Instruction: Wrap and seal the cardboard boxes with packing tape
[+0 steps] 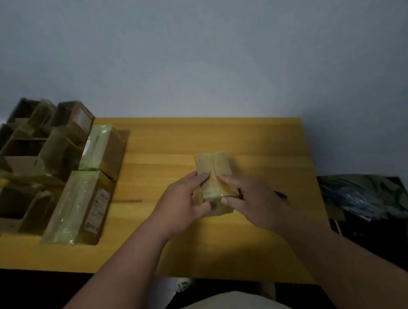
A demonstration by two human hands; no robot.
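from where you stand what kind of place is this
Probably a small home or back-room packing spot, not a warehouse: a yellow wooden table pushed against a bare wall, a pile of taped and open cardboard boxes at its left end, and both hands on one small taped box.

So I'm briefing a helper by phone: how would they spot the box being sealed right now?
Start at the yellow wooden table. Boxes crowd its left end; look instead near the middle. The small cardboard box there stands alone, held between the left hand and right hand.
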